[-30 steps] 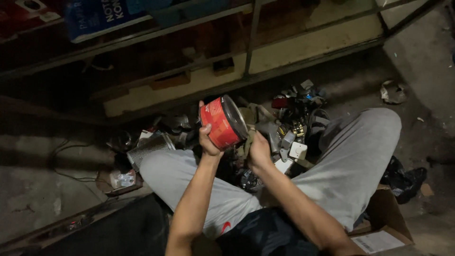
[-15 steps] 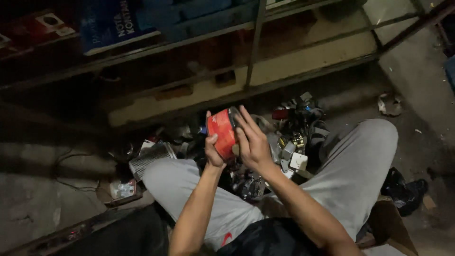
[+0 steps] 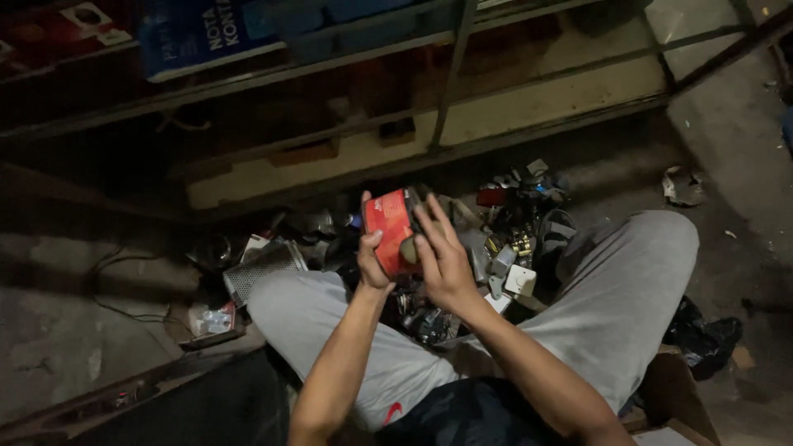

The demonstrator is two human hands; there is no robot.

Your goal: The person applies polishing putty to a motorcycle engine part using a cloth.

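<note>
Left hand [image 3: 373, 263] pinches the red tin [image 3: 390, 231], right hand [image 3: 442, 256] lies open-fingered across its face; loose hold, could drop into the metal junk pile [image 3: 504, 248] just below.

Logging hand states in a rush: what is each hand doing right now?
Left hand: closed on the red box, thumb on its front.
Right hand: fingers spread against the box's right side, steadying it, not fully closed.
</note>
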